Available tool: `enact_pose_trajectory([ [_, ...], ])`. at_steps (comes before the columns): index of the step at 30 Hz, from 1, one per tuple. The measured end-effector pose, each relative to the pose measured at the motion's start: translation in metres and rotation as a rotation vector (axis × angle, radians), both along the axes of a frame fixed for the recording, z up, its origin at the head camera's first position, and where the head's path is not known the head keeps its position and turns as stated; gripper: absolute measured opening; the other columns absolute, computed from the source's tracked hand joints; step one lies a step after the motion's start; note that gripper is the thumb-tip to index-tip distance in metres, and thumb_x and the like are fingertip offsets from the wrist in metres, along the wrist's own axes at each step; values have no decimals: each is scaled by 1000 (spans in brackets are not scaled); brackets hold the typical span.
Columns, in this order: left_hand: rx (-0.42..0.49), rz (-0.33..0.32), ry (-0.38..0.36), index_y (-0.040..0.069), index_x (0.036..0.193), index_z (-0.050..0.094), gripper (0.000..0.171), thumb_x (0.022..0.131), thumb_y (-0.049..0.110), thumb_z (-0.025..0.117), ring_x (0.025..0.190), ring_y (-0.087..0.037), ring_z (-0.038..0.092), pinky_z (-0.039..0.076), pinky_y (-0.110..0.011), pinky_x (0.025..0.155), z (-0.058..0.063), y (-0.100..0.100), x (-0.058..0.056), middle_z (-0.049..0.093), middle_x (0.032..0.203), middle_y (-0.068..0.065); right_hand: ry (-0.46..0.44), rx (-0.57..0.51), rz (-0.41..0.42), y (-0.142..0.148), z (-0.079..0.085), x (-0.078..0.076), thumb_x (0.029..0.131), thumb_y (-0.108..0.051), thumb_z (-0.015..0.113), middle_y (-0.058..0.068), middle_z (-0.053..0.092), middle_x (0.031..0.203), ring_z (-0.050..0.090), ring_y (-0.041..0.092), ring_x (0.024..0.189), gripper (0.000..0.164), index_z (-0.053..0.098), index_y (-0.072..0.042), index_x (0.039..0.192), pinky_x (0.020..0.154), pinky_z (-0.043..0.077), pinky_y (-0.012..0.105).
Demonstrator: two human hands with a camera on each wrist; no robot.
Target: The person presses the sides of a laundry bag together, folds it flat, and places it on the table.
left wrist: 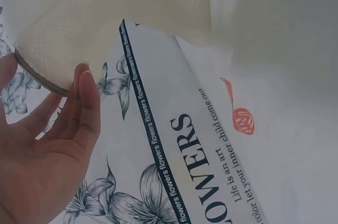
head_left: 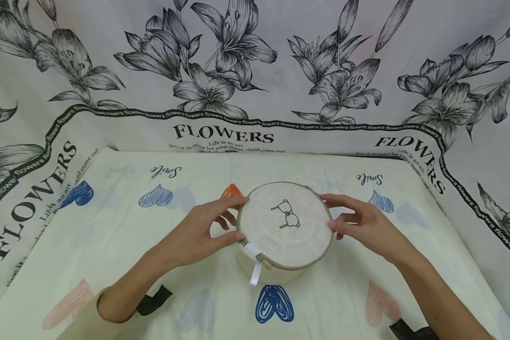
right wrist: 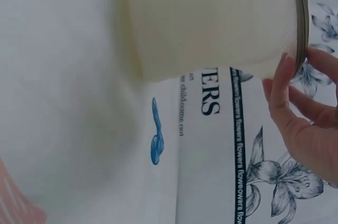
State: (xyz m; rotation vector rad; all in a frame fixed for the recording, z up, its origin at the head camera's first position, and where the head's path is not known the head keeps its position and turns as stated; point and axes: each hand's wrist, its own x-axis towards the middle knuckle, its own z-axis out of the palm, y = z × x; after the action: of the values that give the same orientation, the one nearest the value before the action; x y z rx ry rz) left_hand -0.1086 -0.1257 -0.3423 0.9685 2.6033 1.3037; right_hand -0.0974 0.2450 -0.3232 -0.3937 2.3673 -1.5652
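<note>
A round white mesh laundry bag (head_left: pixel 286 245) stands upright in front of me, its flat top printed with a black line drawing of a bra. Grey-beige trim runs round its top edge, with a zipper pull (head_left: pixel 261 259) and a white tab (head_left: pixel 256 274) at the near left. My left hand (head_left: pixel 204 229) grips the left side of that rim between thumb and fingers. On the opposite side, my right hand (head_left: pixel 361 222) pinches the rim likewise. In the right wrist view the pale side wall of the bag (right wrist: pixel 211 23) drops down toward the cloth.
Under the bag lies a pale cloth (head_left: pixel 123 255) printed with hearts and the word Smile. Behind it and along both sides hangs a white curtain (head_left: pixel 280 94) with black flowers and lettering. A dark band (head_left: pixel 154 301) shows by my left forearm.
</note>
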Motion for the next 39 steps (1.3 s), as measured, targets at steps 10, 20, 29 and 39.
enact_pose_trajectory([
  [10,93,-25,-42,17,145,51,64,87,13,77,97,-8,66,56,-27,85,0,1,0,65,122,4,-66,-52,32,-3,-3,0,90,-11,73,19,48,133,68,25,77,67,44,-13,150,79,56,34],
  [20,155,120,-255,23,139,59,60,83,17,82,92,-12,69,58,-27,79,-1,1,-2,64,130,1,-104,-37,33,-7,-8,1,88,-13,76,18,46,133,69,31,78,73,40,-15,152,82,55,35],
  [29,206,164,-321,20,134,63,55,82,14,82,96,-16,70,60,-30,73,-3,1,-3,66,128,1,-126,-45,66,-11,-13,0,86,-10,77,24,48,126,70,37,80,81,34,-17,154,75,59,40],
  [39,231,51,-385,13,148,48,65,89,14,76,95,-21,69,60,-31,73,-11,5,-3,56,136,-14,-160,-28,86,-14,-21,0,86,-15,78,20,48,123,70,33,80,86,30,-23,156,80,58,38],
])
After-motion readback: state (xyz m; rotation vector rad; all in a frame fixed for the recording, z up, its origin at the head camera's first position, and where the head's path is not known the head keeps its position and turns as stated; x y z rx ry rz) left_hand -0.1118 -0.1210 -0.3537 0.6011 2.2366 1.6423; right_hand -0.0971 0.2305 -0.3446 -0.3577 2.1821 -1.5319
